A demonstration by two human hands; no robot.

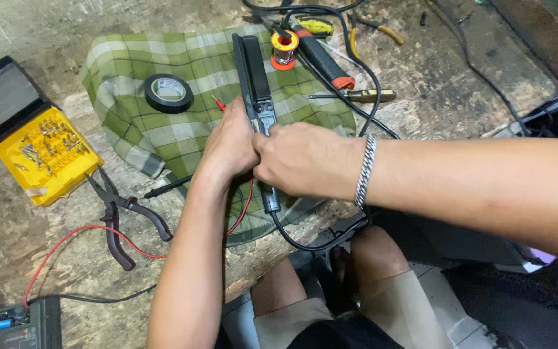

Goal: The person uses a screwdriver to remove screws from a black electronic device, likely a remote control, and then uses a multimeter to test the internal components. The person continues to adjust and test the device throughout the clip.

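While both hands close around its lower half, the black hair straightener (254,71) lies lengthwise on the green checked cloth (182,64), its closed plates pointing away from the person and its cord end toward the knees. The left hand (230,147) clamps the body from the left, and the right hand (301,161) wraps it from the other side, fingers curled over the handle near the hinge; both grips look firm, though the fingertips themselves are hidden beneath.

The straightener's black cable (298,239) loops off the edge of the surface below the hands. If the hands twist or pull hard, I judge that the cable could snag on that edge and jerk the tool sideways.

A red test lead (92,231) runs under the left forearm, with its probe tip (217,102) just beside the left hand; a sweeping elbow could drag it. The roll of black electrical tape (169,93) sits on the cloth near the left hand, and the solder spool (285,49) touches or nearly touches the plates' far end, so a shove forward may knock it. The pliers (123,216) and the open yellow bit case (46,152) lie well apart to the left.
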